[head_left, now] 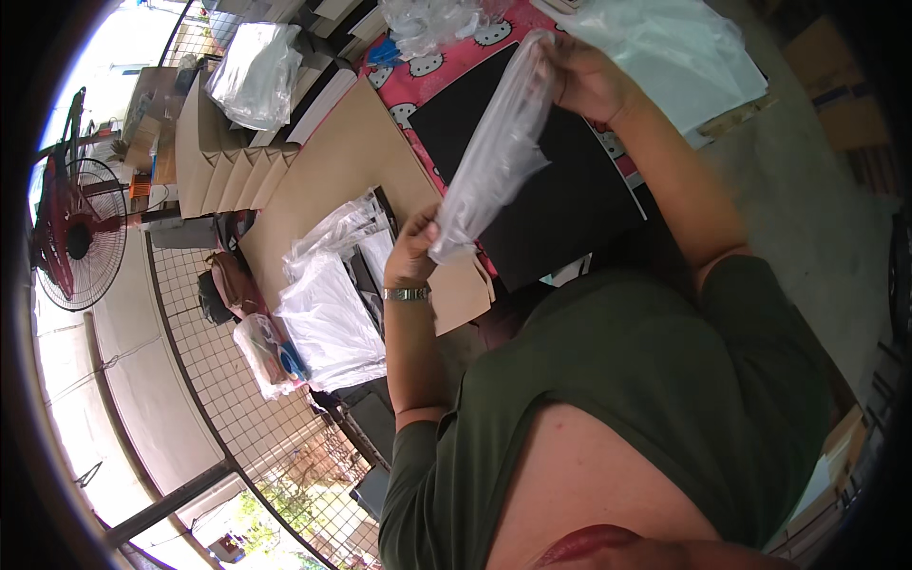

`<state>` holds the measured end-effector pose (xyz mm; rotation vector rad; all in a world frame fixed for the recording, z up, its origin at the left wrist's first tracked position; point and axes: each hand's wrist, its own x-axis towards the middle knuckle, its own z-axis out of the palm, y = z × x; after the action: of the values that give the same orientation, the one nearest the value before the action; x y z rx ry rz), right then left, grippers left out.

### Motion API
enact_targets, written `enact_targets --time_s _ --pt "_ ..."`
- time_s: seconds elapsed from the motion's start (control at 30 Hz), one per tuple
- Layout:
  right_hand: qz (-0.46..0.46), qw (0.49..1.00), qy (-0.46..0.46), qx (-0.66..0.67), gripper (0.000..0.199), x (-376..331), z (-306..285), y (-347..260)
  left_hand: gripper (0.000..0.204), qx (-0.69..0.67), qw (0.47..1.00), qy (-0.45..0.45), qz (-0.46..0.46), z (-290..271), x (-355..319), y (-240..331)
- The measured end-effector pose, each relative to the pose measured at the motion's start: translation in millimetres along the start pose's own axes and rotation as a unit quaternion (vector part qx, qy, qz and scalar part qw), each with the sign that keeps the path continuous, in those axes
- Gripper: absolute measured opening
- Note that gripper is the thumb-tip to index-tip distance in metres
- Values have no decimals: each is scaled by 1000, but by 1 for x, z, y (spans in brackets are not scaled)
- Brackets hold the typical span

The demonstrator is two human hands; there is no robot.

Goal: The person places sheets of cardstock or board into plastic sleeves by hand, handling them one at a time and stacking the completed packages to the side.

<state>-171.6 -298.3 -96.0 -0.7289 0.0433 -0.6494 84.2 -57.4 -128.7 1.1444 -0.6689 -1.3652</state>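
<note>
A clear plastic bag point(496, 157) is stretched between my two hands above a large black sheet or board point(560, 209). My left hand point(412, 249), with a metal watch on its wrist, grips the bag's near end. At the far end, the fingers of my right hand point(581, 74) pinch the plastic. The black board lies on a pink patterned cover point(413, 81). Beside my left wrist, a brown card piece point(461, 293) shows below the bag. To the left of that hand lies a pile of clear plastic bags point(328, 318).
Brown folded cartons point(223, 161) stand at the left, with a plastic-wrapped bundle point(256, 78) on top. A brown board point(347, 157) covers the table's middle. More plastic sheets point(674, 57) lie at the far right. A fan point(81, 233) stands by the wire mesh point(204, 332).
</note>
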Motion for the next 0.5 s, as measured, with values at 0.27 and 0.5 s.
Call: enact_targets --time_s 0.27,0.5 --pt "281 918 -81 -268 39 9 -35 -2 34 -220 962 127 101 -36 57 10" --pt "104 986 64 -115 30 48 -105 -13 9 -41 977 207 -14 -27 139 17"
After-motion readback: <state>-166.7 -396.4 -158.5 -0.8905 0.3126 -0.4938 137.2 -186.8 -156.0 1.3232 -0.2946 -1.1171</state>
